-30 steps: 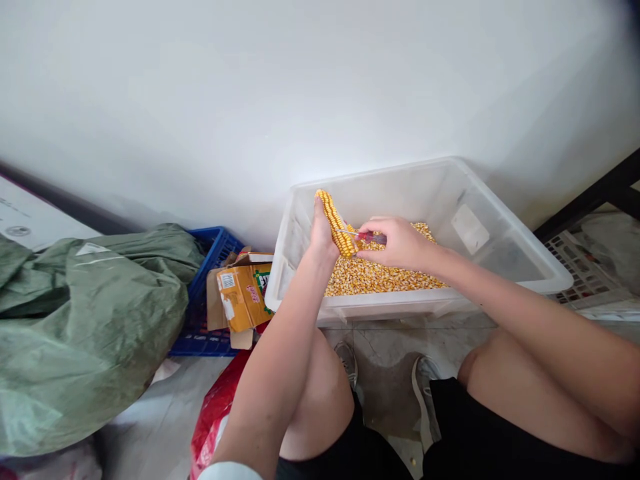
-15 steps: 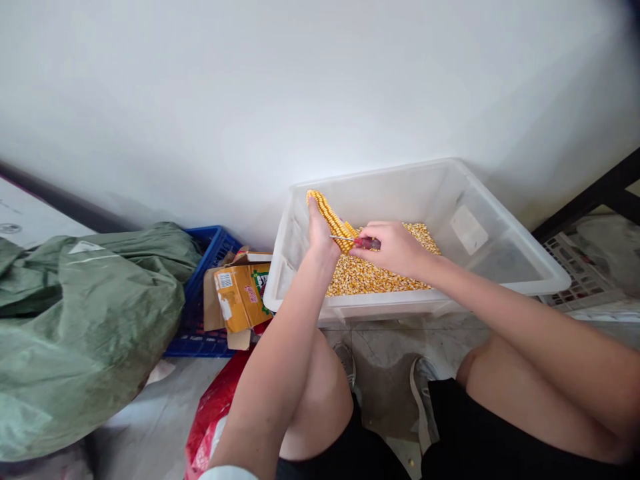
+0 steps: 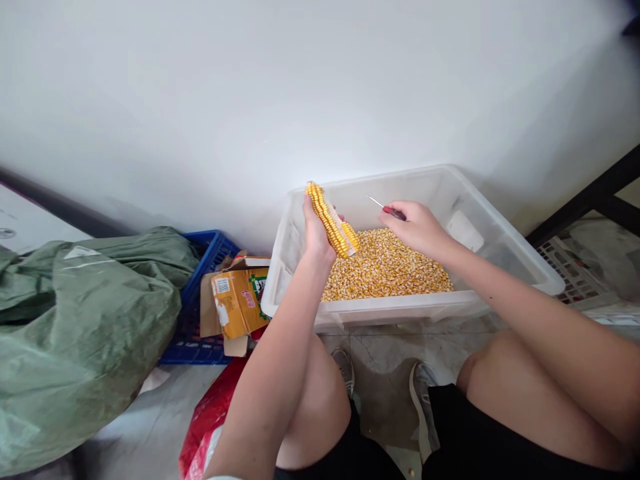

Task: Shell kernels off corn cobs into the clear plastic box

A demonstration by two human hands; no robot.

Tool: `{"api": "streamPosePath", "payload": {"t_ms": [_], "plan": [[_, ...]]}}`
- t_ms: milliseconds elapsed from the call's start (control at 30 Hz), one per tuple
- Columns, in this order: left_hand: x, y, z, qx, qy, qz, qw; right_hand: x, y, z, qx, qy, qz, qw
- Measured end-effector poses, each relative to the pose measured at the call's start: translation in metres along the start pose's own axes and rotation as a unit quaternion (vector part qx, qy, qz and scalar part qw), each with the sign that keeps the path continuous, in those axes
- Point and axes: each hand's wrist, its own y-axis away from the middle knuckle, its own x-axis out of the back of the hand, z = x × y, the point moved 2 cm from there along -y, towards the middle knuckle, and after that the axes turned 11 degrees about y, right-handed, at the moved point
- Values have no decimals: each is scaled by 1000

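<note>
My left hand (image 3: pixel 318 232) is closed around a yellow corn cob (image 3: pixel 331 220), held tilted over the left part of a translucent plastic tub (image 3: pixel 410 308). A pale strip bare of kernels runs along the cob's right side. In my right hand (image 3: pixel 416 230) is a screwdriver (image 3: pixel 394 213) with a dark red handle. Its thin metal shaft points up and left, apart from the cob. Below both hands, loose corn kernels (image 3: pixel 390 267) cover the tub's bottom. My palm and fingers hide part of the cob and of the handle.
Left of the tub lie a torn orange cardboard box (image 3: pixel 240 303), a blue crate (image 3: pixel 213 250) and a large green sack (image 3: pixel 95 333). A red bag (image 3: pixel 213 407) rests by my left leg. Behind is a white wall (image 3: pixel 300 87); a dark frame (image 3: pixel 595 193) stands at right.
My right hand has drawn the screwdriver away from the cob, up and to the right. The cob has turned a little in my left hand, showing its bare strip.
</note>
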Motion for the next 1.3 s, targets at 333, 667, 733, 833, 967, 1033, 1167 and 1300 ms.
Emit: {"api": "streamPosePath", "payload": {"t_ms": [333, 667, 733, 833, 967, 1033, 1167, 1300], "plan": [[-6, 5, -6, -5, -104, -62, 993, -26, -15, 39, -57, 223, -153, 961], [-1, 2, -5, -9, -117, -55, 992, 5, -6, 13, 21, 49, -141, 989], [-2, 2, -5, 0, -117, -56, 992, 15, 1, 0, 41, -7, -131, 991], [-2, 3, -6, 42, -137, -56, 988, 27, 12, -17, 88, -11, -126, 988], [-3, 4, -9, 70, -186, -67, 978, 36, 24, -33, 136, 78, -138, 978], [-3, 4, -10, 59, -205, -67, 975, 40, 27, -38, 147, 99, -140, 974], [-2, 3, -11, 45, -218, -63, 973, 44, 30, -41, 158, 119, -135, 971], [-3, 7, -12, 26, -242, -82, 966, 42, 31, -41, 164, 137, -149, 965]]}}
